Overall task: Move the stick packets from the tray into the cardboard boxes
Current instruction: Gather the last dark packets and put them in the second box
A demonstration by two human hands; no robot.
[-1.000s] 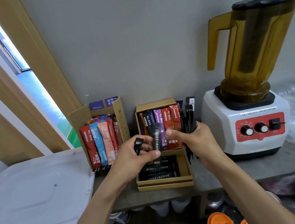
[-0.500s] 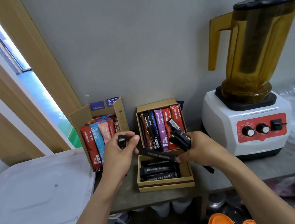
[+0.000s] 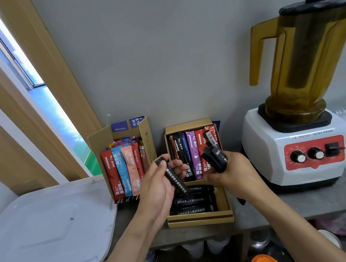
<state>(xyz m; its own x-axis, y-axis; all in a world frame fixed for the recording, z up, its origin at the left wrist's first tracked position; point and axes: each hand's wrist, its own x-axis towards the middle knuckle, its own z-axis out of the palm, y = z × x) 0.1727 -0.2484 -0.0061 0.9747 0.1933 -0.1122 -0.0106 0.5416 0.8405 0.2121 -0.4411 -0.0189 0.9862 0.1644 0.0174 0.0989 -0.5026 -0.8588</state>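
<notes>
since before, left hand (image 3: 160,188) has taken one black packet (image 3: 174,179); right hand (image 3: 229,173) grips a bundle (image 3: 215,160). light, limp, slippery: pinch mid-length.

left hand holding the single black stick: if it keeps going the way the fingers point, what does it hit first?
Probably the standing packets in the middle cardboard box. The left hand points up and right, its black stick slanting across them. Depth from one view is unclear; the right hand sits just right of that line.

A: What sits on the grey worktop (image 3: 305,202)?
B: A low tray (image 3: 200,219) below the fingers (image 3: 172,165), two cardboard boxes (image 3: 145,138) behind them, a blender (image 3: 295,149) to their right, a white lid (image 3: 45,231) to their left.
</notes>
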